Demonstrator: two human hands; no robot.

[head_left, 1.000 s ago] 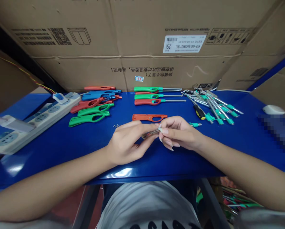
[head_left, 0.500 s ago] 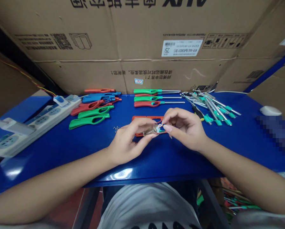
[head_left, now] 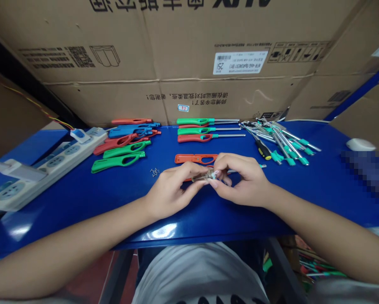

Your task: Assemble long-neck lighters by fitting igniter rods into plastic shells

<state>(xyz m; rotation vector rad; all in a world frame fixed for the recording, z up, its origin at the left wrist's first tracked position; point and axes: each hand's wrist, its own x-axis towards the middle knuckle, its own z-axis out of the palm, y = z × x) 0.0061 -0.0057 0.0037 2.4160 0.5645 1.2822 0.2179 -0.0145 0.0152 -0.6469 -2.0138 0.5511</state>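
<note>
Between my hands, low over the table's middle, is a small translucent brownish lighter fuel tank (head_left: pixel 199 178) with a pale valve end. My left hand (head_left: pixel 170 192) is closed, pinching the tank between thumb and fingers. My right hand (head_left: pixel 246 179) is closed too, its thumb and fingertips at the valve end (head_left: pixel 213 174); part of that end is hidden by the fingers. Just behind my hands lies an orange lighter handle shell (head_left: pixel 183 158). Another orange piece beneath them is mostly covered. A metal rod tip (head_left: pixel 263 166) shows beyond my right hand.
Loose screws (head_left: pixel 154 172) lie left of my hands. Coloured handles (head_left: pixel 122 150) and a power strip (head_left: pixel 56 162) are at left. Several long-necked lighters (head_left: pixel 205 131) sit at the back. A screwdriver (head_left: pixel 263 149) and metal lighter tubes (head_left: pixel 284 145) lie at right, before a cardboard wall (head_left: pixel 189 50).
My right hand has moved slightly down and left, its fingertips closer over the tank's valve end. The screwdriver handle and a rod tip now show past it. The left hand keeps its grip.
</note>
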